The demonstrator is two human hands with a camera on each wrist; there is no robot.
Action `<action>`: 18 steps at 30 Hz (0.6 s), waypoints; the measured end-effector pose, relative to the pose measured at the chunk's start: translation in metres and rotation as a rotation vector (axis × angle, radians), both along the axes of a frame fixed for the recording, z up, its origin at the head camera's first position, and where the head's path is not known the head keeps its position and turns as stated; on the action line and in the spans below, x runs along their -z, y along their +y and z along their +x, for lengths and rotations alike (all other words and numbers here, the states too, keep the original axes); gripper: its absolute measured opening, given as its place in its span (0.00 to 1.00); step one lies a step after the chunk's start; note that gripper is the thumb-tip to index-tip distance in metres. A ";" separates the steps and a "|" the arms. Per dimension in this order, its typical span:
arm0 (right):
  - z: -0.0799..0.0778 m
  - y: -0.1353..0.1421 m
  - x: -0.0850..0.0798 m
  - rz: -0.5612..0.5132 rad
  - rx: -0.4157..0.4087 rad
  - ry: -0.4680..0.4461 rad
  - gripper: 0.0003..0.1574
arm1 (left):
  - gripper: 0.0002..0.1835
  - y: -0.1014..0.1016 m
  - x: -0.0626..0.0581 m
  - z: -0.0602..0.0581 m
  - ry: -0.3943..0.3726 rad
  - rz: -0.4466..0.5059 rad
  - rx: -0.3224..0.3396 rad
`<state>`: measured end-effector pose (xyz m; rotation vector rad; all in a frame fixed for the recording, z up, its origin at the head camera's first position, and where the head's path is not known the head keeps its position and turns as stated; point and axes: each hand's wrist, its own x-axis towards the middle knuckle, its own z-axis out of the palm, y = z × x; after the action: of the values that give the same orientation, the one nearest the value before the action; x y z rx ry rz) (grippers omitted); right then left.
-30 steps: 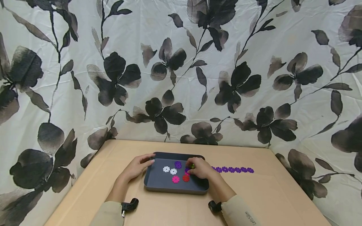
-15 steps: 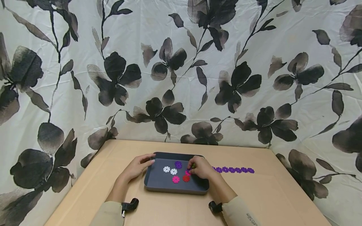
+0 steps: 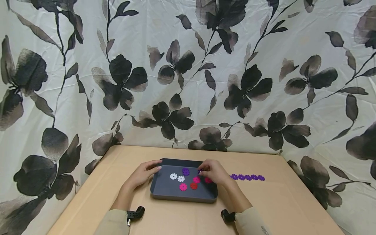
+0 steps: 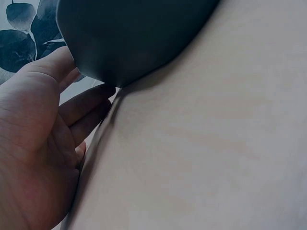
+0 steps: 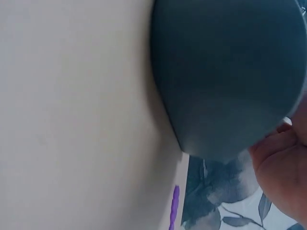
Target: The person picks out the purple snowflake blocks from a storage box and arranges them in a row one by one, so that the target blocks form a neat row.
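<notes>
My left hand (image 3: 141,173) grips the left side of a dark grey tray (image 3: 164,192), with its thumb over the rim and fingertips against the outer wall in the left wrist view. My right hand (image 3: 213,171) is over the tray's right part and pinches a purple snowflake disc (image 3: 200,170), partly hidden by the fingers. In the tray lie two white discs (image 3: 174,176), another purple disc (image 3: 185,171), a red disc (image 3: 194,185) and several pink discs (image 3: 183,187). The right wrist view shows the tray's outer wall (image 5: 230,86) in front of the right hand.
A row of purple discs (image 3: 248,177) lies on the light wooden table (image 3: 264,202) right of the tray, its near end behind the right wrist. A white cloth (image 3: 132,32) with dark flowers hangs behind the table.
My right hand has moved a little up and right with the purple disc, uncovering pink discs beneath. A green disc seen earlier by its fingers no longer shows. The left hand stays on the tray.
</notes>
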<state>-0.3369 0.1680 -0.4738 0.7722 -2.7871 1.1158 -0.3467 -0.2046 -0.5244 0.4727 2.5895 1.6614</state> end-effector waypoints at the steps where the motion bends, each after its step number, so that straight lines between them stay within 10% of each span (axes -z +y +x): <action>1: 0.001 0.002 -0.001 -0.012 0.010 0.004 0.10 | 0.27 0.000 0.000 0.000 -0.001 0.000 -0.001; 18: 0.004 0.048 -0.015 -0.173 0.164 0.067 0.14 | 0.28 -0.001 -0.001 0.000 -0.004 -0.004 -0.006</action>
<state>-0.3324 0.2157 -0.4591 0.5429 -2.6010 1.2540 -0.3463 -0.2054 -0.5238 0.4612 2.5939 1.6564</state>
